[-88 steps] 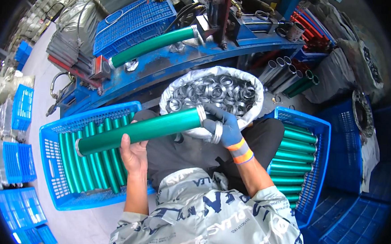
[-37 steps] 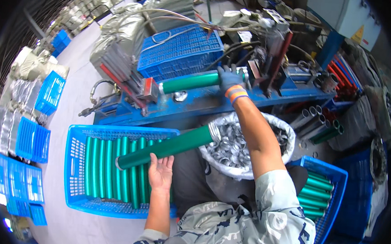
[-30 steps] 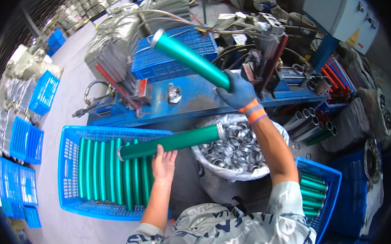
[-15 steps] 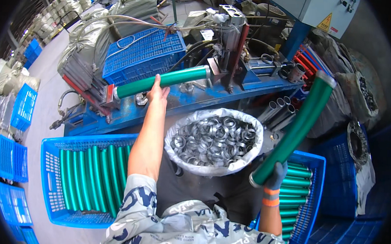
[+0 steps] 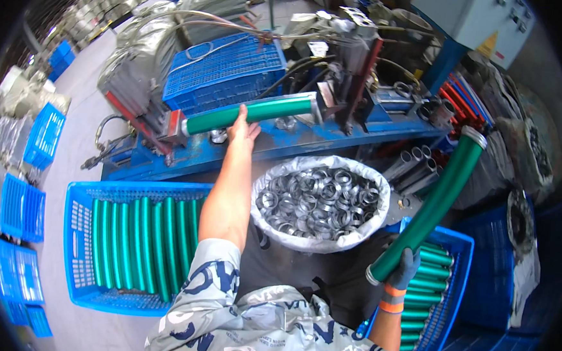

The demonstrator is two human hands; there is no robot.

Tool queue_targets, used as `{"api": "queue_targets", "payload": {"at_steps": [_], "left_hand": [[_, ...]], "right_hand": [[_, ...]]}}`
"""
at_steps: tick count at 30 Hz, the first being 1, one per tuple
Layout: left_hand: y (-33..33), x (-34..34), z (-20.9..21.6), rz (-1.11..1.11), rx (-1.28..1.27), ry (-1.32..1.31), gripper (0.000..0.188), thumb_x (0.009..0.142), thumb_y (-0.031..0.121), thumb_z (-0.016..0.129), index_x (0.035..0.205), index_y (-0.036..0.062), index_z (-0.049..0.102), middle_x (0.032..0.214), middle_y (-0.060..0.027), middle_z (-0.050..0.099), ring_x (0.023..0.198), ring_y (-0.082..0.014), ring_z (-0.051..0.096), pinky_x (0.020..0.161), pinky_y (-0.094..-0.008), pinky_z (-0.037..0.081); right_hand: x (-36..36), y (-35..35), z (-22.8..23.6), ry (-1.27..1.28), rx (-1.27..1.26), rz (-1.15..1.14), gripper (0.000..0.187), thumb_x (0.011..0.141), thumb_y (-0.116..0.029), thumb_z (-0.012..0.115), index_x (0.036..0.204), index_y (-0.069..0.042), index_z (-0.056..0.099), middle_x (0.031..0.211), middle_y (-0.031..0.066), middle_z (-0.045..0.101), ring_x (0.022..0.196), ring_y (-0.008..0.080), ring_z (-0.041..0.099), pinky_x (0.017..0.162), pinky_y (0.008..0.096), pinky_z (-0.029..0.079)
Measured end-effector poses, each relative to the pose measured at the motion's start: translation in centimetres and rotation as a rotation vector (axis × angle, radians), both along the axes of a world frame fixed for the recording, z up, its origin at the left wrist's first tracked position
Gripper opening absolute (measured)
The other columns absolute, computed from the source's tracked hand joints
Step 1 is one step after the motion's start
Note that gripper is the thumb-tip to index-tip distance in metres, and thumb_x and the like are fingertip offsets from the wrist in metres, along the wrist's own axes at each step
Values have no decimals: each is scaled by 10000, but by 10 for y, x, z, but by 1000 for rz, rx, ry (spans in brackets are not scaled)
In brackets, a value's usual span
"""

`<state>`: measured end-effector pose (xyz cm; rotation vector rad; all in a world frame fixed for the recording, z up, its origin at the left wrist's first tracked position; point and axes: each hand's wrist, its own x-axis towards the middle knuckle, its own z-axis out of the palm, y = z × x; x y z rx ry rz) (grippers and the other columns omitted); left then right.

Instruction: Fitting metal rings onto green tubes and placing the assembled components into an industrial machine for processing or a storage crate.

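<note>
Blue steel press bench (image 5: 308,145), paint worn and grimy, runs across beyond the left hand (image 5: 242,127); hoses and a dark upright ram sit at its right end. Below and left of that arm, a blue perforated plastic crate (image 5: 77,240) holds a close-packed row of smooth green tubes (image 5: 141,244), glossy, plain at the visible ends; judged the unworked stock, and plenty is left. Below the right hand (image 5: 404,270), a second blue plastic crate (image 5: 455,276) holds green tubes with metal collars (image 5: 425,294); judged the finished pile, partly filled. Between the forearms, a white woven sack (image 5: 319,242) rolled open, heaped with dull grey metal rings (image 5: 318,200), thin-walled and round. Left hand, bare, lies palm-down with fingers spread over the green tube lying on the bench (image 5: 252,112), which carries a silvery collar at its right end against the ram; judged as being seated for pressing. Right hand, in a grey knit glove with orange cuff, is closed round the lower end of a long green tube with metal ends (image 5: 430,207), slanting up and away, over the right crate.
</note>
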<state>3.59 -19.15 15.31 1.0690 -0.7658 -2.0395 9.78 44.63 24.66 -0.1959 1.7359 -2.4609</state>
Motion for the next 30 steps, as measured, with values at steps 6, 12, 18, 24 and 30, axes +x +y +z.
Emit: {"api": "queue_targets", "payload": {"at_steps": [6, 12, 18, 24, 30], "left_hand": [[-9, -4, -23, -126, -6, -5, 921, 984, 541, 918, 1641, 14, 544, 1599, -323, 641, 1454, -536, 659, 1195, -698, 539], [-64, 9, -40, -356, 294, 330, 713, 1099, 399, 801, 1613, -17, 533, 1602, -248, 617, 1510, -419, 575, 1327, -537, 445], [39, 109, -59, -302, -342, -70, 689, 1131, 299, 780, 1636, -80, 506, 1685, -286, 574, 1535, -407, 616, 1289, -552, 504], [51, 219, -71, -81, -502, -292, 499, 1128, 234, 754, 1529, -40, 643, 1479, -255, 748, 1319, -413, 770, 1090, -521, 647], [23, 383, -59, 101, -670, -653, 403, 1082, 237, 772, 1373, -42, 767, 1307, -241, 822, 1132, -335, 833, 953, -404, 685]], "right_hand": [[7, 104, -4, 109, 86, -431, 574, 1046, -176, 782, 1550, 23, 592, 1327, 235, 787, 1020, 325, 820, 890, 416, 673], [11, 289, -122, 82, 710, -637, 399, 1024, -288, 893, 1255, 16, 774, 1025, 40, 795, 859, 143, 703, 752, 345, 560], [108, 359, -231, -513, 735, -851, 545, 997, -438, 883, 1239, 44, 802, 976, 138, 826, 825, 218, 782, 719, 387, 617], [91, 367, -274, -862, 853, -766, 794, 915, -705, 841, 1031, 80, 827, 887, 207, 816, 762, 333, 800, 733, 466, 628], [108, 368, -302, -964, 868, -772, 824, 933, -686, 829, 1098, 121, 813, 906, 223, 822, 815, 354, 810, 774, 477, 642]]}}
